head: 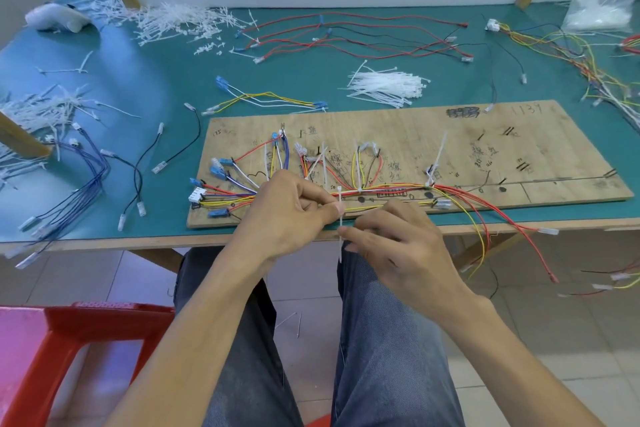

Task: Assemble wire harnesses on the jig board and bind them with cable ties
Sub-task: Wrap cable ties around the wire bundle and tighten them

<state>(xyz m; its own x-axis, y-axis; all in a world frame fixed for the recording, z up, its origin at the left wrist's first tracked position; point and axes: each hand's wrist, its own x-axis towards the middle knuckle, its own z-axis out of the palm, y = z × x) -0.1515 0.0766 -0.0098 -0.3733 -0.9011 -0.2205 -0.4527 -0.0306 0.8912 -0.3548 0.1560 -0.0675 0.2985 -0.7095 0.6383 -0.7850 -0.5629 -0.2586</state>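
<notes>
A wooden jig board (519, 156) lies on the green table, with a harness of red, yellow and blue wires (398, 187) laid along its near edge. Several white cable ties stand up from the bundle. My left hand (291, 215) pinches a white cable tie (340, 218) at the board's front edge, thumb pressed against its upper part. My right hand (398, 246) pinches the same tie lower down, where its tail hangs below the table edge. The wires under my left hand are hidden.
A pile of fresh cable ties (384, 87) lies behind the board. Loose red and black wires (346, 35), yellow-white leads (270, 99) and blue leads (79, 184) lie around. Cut tie scraps (173, 21) fill the back left. A red stool (52, 340) stands at my left knee.
</notes>
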